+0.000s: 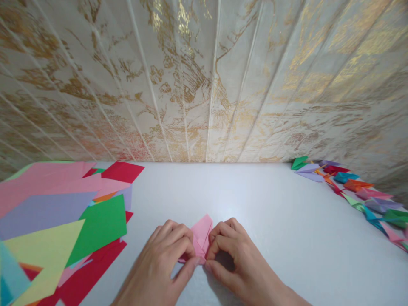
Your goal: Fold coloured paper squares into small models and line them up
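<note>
A small folded pink paper [202, 234] lies on the white table [255, 204] near the front edge, its pointed tip facing away from me. My left hand [164, 259] pinches its left side with curled fingers and thumb. My right hand [234, 255] pinches the right side the same way. Both hands press the paper down against the table, and the lower part of the paper is hidden under the fingers.
A loose spread of flat coloured paper sheets [63, 212], pink, lilac, green, yellow and red, covers the left of the table. Several folded paper pieces [357, 191] lie in a row along the right edge. A panelled gold-patterned wall [204, 85] stands behind.
</note>
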A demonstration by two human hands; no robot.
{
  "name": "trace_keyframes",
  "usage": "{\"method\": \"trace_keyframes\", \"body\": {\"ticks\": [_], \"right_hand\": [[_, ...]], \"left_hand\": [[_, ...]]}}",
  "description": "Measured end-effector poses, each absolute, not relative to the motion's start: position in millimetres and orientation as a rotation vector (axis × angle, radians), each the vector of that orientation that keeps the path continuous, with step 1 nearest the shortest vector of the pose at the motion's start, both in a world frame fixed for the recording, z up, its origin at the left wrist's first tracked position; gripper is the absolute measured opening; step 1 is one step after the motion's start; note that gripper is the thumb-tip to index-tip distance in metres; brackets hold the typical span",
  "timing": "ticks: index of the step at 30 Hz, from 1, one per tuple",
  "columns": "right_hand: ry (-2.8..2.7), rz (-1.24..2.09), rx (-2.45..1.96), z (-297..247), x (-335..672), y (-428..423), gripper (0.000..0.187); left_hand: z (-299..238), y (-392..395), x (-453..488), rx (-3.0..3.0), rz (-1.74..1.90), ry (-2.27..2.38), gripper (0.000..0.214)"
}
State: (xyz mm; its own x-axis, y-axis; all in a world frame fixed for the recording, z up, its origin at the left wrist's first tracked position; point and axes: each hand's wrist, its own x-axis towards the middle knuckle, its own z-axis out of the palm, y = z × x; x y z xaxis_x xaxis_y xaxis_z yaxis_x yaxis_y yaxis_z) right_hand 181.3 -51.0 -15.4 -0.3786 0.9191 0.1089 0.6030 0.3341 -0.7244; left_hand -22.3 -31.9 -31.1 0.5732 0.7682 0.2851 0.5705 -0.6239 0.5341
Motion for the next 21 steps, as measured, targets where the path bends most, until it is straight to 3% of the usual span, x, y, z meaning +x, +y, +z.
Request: {"method": "trace_keyframes", "body": {"ticks": [13, 21], "right_hand": [[-2.204, 0.686, -1.338, -20.7, 182.2, -51.4, 0.012], [-2.197, 0.710, -1.245, -19.3, 186.0, -50.8, 0.018]], "left_hand": [[-28.1, -33.2, -13.6, 2.550, 0.542, 1.135, 0.019], [-29.2, -32.9, -14.6, 2.530, 0.510, 1.151, 0.019]]}}
